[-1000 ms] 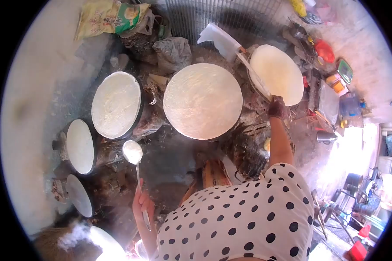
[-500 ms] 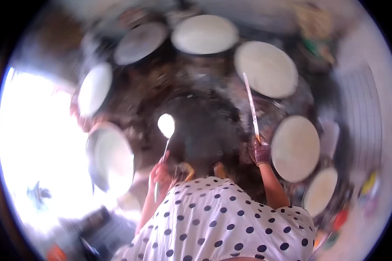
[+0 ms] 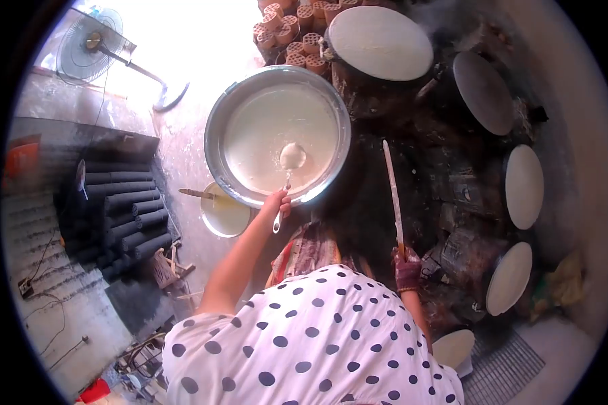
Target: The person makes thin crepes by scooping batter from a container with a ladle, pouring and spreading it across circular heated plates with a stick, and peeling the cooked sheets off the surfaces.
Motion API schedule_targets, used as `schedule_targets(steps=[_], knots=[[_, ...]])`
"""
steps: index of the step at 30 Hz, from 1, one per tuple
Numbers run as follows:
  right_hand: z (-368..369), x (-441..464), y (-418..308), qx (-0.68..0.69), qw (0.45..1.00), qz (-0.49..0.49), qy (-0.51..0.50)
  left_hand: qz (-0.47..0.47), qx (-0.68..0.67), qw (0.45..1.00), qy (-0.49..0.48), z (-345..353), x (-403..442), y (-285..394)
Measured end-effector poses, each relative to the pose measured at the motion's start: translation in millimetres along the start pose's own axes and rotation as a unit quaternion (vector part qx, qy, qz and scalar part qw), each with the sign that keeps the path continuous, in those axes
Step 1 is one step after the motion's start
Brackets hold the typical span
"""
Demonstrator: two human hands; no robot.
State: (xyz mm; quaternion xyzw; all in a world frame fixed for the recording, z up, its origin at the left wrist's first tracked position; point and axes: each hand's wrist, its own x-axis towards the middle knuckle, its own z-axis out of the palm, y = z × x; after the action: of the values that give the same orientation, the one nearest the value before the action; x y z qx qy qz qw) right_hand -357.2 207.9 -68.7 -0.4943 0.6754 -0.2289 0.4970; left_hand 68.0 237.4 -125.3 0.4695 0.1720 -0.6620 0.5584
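Note:
My left hand (image 3: 275,204) is closed around the handle of a ladle (image 3: 292,156). The ladle's round bowl is in the pale, milky liquid (image 3: 260,128) of a wide metal basin (image 3: 212,142). In my right hand (image 3: 405,268), which wears a dark, stained glove, is a long, thin, flat stick (image 3: 392,196) pointing away from me. Its tip is apart from every round top. Just left of the basin sits a smaller bowl of pale liquid (image 3: 224,219), with a wooden-handled tool (image 3: 197,194) across its rim.
Several round pale tops (image 3: 381,42) curve around my right side; one top (image 3: 483,93) is greyer. Perforated reddish cylinders (image 3: 297,50) are piled beyond the basin. Black cylinders (image 3: 132,202) are stacked at left, below a standing fan (image 3: 93,40). A metal grate (image 3: 503,371) lies lower right.
My view has turned left, bringing the basin in front of me. The ladle has gone from above the dark floor into the basin's liquid. My right hand still holds the stick.

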Motion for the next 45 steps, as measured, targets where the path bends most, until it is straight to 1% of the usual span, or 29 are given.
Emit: schedule_targets(steps=[2, 3, 4, 6, 7, 9, 10, 11, 12, 14, 18, 20, 24, 26, 27, 28, 30, 31, 32, 33, 34, 35, 36, 38, 39, 40, 42, 43, 45], knots=[[2, 4, 1, -0.025, 0.999, -0.025, 0.028, -0.133, -0.128, 0.983, 0.015, -27, 67, -2], [-1, 1, -9, -0.008, 0.999, 0.023, 0.022, -0.185, -0.197, 0.962, 0.021, -37, 102, -6], [-8, 7, -15, -0.017, 0.999, 0.028, 0.018, -0.190, -0.206, 0.960, 0.025, -33, 128, -9], [-21, 11, -20, -0.146, 0.986, 0.080, 0.009, -0.118, -0.241, 0.963, 0.010, -21, 168, -22], [-24, 10, -3, -0.133, 0.989, 0.061, 0.022, -0.122, -0.246, 0.961, 0.010, -13, 173, -15], [-30, 12, 31, -0.134, 0.989, 0.051, 0.041, 0.036, -0.126, 0.991, -0.017, 1, 172, 2], [-24, 12, 18, -0.129, 0.989, 0.036, 0.061, 0.040, -0.128, 0.991, -0.021, 4, 163, 14], [-19, 6, 1, -0.074, 0.991, 0.104, 0.049, 0.099, -0.060, 0.993, -0.035, 6, 150, 32], [-13, 1, -10, -0.068, 0.992, 0.096, 0.047, 0.160, 0.011, 0.986, -0.048, 11, 131, 51], [0, 4, -25, 0.025, 0.992, 0.120, 0.036, 0.204, 0.028, 0.978, -0.046, 34, 87, 92], [18, 22, -53, 0.048, 0.996, 0.070, 0.005, 0.292, 0.085, 0.950, -0.068, 77, -5, 140], [26, 32, -52, 0.032, 0.999, 0.036, -0.011, 0.302, 0.102, 0.942, -0.109, 85, -50, 157], [38, 44, -67, 0.043, 0.998, -0.015, -0.032, 0.299, 0.166, 0.933, -0.109, 128, -166, 190], [40, 45, -85, 0.079, 0.995, 0.024, -0.050, 0.297, 0.212, 0.924, -0.114, 136, -204, 198], [41, 48, -89, 0.081, 0.995, 0.018, -0.050, 0.288, 0.216, 0.924, -0.130, 136, -210, 199], [43, 50, -91, 0.055, 0.997, 0.012, -0.059, 0.292, 0.216, 0.922, -0.135, 131, -207, 196], [43, 56, -93, 0.032, 0.998, 0.016, -0.061, 0.256, 0.233, 0.936, -0.061, 117, -173, 184], [43, 59, -94, 0.038, 0.996, 0.002, -0.083, 0.179, 0.177, 0.962, -0.103, 100, -144, 188], [41, 59, -91, 0.045, 0.994, -0.009, -0.102, 0.165, 0.183, 0.963, -0.107, 93, -126, 179], [39, 60, -83, 0.048, 0.995, 0.005, -0.088, 0.078, 0.058, 0.993, -0.066, 90, -108, 171], [37, 62, -77, 0.079, 0.992, 0.009, -0.102, -0.012, -0.061, 0.998, -0.020, 94, -90, 166], [34, 66, -72, 0.112, 0.987, 0.010, -0.110, 0.000, -0.048, 0.997, -0.058, 88, -77, 153], [29, 64, -72, 0.121, 0.989, 0.018, -0.082, 0.010, -0.036, 0.994, -0.098, 77, -73, 133], [27, 54, -72, 0.146, 0.985, 0.077, -0.051, 0.121, 0.127, 0.972, -0.155, 72, -65, 104], [26, 61, -53, 0.153, 0.986, 0.061, -0.009, 0.137, 0.170, 0.963, -0.157, 81, -66, 94], [24, 62, -57, 0.160, 0.985, 0.064, 0.009, 0.102, 0.165, 0.966, -0.171, 94, -56, 92], [17, 67, -55, 0.199, 0.941, 0.268, 0.050, -0.042, 0.061, 0.983, -0.168, 129, -12, 99], [13, 72, -42, 0.189, 0.951, 0.234, 0.071, -0.049, 0.071, 0.981, -0.172, 147, -2, 97], [-26, 77, -38, 0.191, 0.950, 0.224, 0.100, 0.014, 0.193, 0.955, -0.226, 212, 7, 73]])
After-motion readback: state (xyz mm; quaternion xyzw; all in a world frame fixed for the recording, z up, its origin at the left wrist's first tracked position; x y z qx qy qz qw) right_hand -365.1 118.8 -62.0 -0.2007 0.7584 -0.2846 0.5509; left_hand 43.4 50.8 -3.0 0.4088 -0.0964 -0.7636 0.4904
